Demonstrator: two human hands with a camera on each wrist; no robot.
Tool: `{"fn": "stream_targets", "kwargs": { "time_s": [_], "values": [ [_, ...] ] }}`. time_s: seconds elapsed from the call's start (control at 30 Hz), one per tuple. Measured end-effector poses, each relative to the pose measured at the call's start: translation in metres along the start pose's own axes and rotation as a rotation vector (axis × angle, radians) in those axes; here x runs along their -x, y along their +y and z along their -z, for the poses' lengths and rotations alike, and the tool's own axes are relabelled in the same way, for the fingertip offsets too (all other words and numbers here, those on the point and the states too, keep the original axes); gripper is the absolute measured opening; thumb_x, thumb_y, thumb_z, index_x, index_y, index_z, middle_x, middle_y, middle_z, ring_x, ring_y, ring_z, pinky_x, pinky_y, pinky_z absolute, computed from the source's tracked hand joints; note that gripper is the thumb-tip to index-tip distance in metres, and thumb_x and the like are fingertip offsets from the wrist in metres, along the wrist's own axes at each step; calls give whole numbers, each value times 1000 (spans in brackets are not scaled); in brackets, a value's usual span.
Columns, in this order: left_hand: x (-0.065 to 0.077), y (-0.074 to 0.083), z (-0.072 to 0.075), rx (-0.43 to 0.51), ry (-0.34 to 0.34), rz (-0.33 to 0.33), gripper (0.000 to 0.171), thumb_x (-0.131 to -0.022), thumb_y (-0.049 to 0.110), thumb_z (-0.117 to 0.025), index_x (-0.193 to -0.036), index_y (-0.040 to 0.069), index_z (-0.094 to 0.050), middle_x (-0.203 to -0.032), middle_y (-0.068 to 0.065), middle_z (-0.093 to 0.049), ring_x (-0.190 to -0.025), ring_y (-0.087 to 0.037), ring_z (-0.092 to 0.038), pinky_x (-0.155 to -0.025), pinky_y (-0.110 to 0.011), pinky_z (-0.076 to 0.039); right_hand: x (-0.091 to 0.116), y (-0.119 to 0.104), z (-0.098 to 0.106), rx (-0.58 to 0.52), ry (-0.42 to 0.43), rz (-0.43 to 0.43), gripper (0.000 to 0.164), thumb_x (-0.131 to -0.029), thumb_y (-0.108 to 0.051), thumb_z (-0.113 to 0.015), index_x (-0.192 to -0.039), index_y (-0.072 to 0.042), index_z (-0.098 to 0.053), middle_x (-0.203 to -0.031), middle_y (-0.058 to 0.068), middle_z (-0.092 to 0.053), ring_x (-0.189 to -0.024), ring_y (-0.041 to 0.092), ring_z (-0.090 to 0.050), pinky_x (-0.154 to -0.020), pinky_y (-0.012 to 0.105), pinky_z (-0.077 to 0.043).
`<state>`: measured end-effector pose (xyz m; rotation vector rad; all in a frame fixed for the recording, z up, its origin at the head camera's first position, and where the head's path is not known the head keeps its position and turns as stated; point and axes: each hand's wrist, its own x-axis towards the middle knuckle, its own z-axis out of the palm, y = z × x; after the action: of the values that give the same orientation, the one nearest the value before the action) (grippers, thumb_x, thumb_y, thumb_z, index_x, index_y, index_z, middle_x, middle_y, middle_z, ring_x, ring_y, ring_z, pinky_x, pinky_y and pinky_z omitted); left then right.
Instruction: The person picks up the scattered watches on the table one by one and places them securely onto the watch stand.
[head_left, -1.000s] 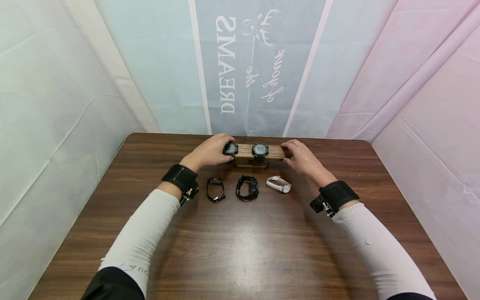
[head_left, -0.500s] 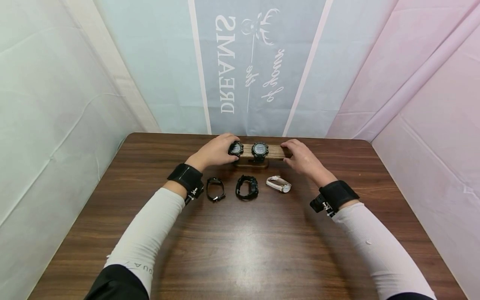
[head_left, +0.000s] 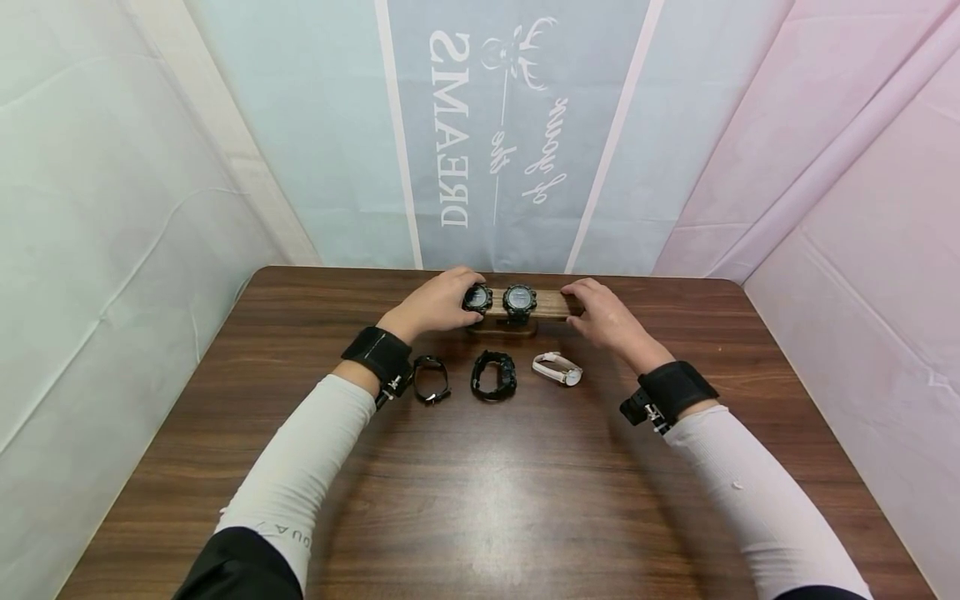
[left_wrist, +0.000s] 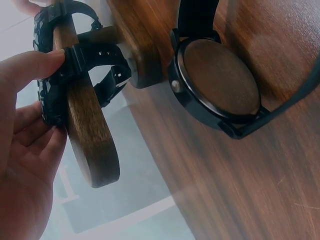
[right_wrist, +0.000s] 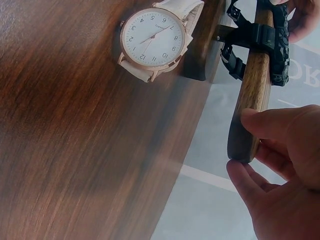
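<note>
A wooden watch stand (head_left: 553, 304) with a horizontal bar stands at the back of the table. Two black digital watches are strapped round the bar. My left hand (head_left: 437, 303) pinches the left digital watch (head_left: 477, 298) between thumb and fingers, and the bar's left end sticks out past it in the left wrist view. Beside it, a little apart, sits the other digital watch (head_left: 519, 300). At the bar's right end my right hand (head_left: 606, 317) grips the wood, thumb on the near face (right_wrist: 250, 120) and fingers behind and at the tip.
In front of the stand, three watches lie in a row on the brown table (head_left: 480, 500): a thin black watch (head_left: 431, 380), a chunky black watch (head_left: 494, 376) and a white-strapped watch (head_left: 558, 368). A printed cloth (head_left: 495, 125) hangs behind the table.
My left hand has slid the left digital watch rightward along the bar, nearer to the other one. The right hand has kept its place on the bar's end.
</note>
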<state>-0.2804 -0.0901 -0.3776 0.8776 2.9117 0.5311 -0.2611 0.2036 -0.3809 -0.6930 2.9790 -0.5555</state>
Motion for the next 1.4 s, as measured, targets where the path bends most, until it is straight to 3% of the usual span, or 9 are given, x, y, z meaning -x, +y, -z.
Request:
{"fn": "stream_targets", "kwargs": {
  "time_s": [0.67, 1.4],
  "values": [
    [-5, 10, 2, -13, -34, 8, 63, -84, 36, -68, -136, 10, -44, -132, -4, -46, -116, -17, -48, -96, -32, -43, -2, 2, -2, -3, 32, 11, 50, -85, -10, -67, -131, -2, -49, -130, 16, -46, -118, 33, -46, -94, 46, -42],
    [-8, 13, -1, -21, -22, -4, 65, -82, 36, -68, -136, 9, -44, -131, -4, -46, -115, -16, -48, -97, -31, -42, -1, 3, -2, -12, 29, 19, 49, -86, -7, -66, -131, -1, -48, -130, 18, -45, -117, 34, -46, -93, 47, -42]
  ]
}}
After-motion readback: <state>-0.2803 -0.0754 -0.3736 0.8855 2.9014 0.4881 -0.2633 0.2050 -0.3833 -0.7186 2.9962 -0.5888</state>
